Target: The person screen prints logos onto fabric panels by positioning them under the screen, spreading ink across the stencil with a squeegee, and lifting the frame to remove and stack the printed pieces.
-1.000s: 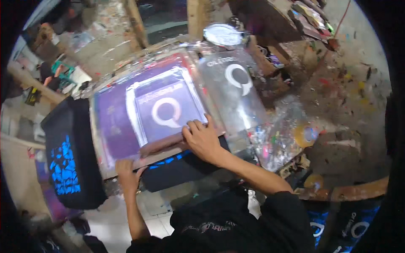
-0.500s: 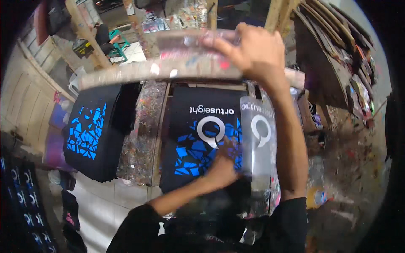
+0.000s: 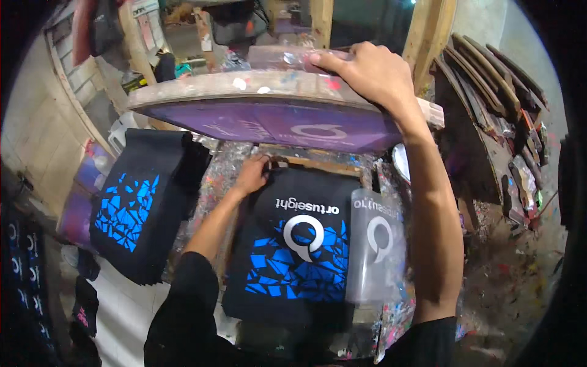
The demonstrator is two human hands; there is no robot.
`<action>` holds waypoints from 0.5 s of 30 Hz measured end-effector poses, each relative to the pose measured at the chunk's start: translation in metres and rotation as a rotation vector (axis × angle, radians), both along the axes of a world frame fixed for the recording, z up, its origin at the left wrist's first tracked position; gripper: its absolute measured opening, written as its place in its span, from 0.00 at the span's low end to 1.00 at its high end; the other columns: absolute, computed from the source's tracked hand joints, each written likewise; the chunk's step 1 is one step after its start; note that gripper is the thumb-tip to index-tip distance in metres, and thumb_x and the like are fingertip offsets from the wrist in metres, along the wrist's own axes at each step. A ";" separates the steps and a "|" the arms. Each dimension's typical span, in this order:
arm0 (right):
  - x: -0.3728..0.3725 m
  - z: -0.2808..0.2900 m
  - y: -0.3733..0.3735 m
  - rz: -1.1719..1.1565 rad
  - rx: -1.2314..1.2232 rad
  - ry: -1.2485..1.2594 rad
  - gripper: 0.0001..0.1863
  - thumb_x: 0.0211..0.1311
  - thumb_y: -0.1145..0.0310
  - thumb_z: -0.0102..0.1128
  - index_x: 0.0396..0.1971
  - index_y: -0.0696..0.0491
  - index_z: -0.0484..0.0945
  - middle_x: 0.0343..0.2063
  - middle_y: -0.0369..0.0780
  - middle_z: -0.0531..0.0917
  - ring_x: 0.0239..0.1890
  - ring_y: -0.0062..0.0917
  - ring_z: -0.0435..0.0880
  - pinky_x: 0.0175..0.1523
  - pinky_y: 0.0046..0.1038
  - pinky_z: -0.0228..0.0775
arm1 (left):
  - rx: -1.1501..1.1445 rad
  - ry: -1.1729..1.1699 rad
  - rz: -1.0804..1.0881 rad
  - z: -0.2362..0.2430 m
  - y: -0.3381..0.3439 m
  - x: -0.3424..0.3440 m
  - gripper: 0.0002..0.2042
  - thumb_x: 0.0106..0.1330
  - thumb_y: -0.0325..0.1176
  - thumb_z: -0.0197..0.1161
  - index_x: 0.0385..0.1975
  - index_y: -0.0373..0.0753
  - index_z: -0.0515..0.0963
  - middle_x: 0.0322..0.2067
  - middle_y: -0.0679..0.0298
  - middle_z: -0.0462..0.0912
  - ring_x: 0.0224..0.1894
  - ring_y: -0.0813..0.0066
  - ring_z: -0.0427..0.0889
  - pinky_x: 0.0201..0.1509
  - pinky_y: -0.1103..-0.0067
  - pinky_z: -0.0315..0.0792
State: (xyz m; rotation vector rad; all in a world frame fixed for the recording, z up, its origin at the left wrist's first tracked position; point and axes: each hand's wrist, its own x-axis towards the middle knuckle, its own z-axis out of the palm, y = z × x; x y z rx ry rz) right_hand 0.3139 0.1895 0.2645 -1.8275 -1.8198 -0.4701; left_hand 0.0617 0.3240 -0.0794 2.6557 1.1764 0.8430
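Note:
With my right hand (image 3: pixel 373 76), fingers wrapped over the top, I hold up a tilted screen frame (image 3: pixel 183 85) with a purple mesh (image 3: pixel 238 122) and a clear pinkish squeegee (image 3: pixel 272 56) on top. Beneath it, a black fabric piece (image 3: pixel 244 232) lies on the board, printed with blue shards, white lettering and a white looped logo. My left hand (image 3: pixel 252 174) has curled fingers at the fabric's upper left corner, seemingly pinching it. A clear printed sheet (image 3: pixel 373 275) lies along the fabric's right side.
To the left sits a stack of black printed pieces (image 3: pixel 125 147). More dark printed pieces (image 3: pixel 24 257) are at the far left. Worn wooden boards (image 3: pixel 489 79) lean at the right, and wooden posts (image 3: pixel 428 24) stand behind the bench.
The screen has risen from lying flat, uncovering the printed fabric. My left hand has left the screen's edge, passed over the print and moved up to the fabric's upper left corner.

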 end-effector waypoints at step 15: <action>0.010 0.021 0.001 0.007 -0.018 0.064 0.48 0.54 0.24 0.51 0.37 0.63 0.85 0.40 0.59 0.85 0.48 0.51 0.84 0.54 0.44 0.74 | 0.859 -0.389 1.370 0.174 -0.293 -0.434 0.20 0.60 0.27 0.65 0.52 0.31 0.73 0.50 0.49 0.77 0.56 0.53 0.74 0.64 0.65 0.65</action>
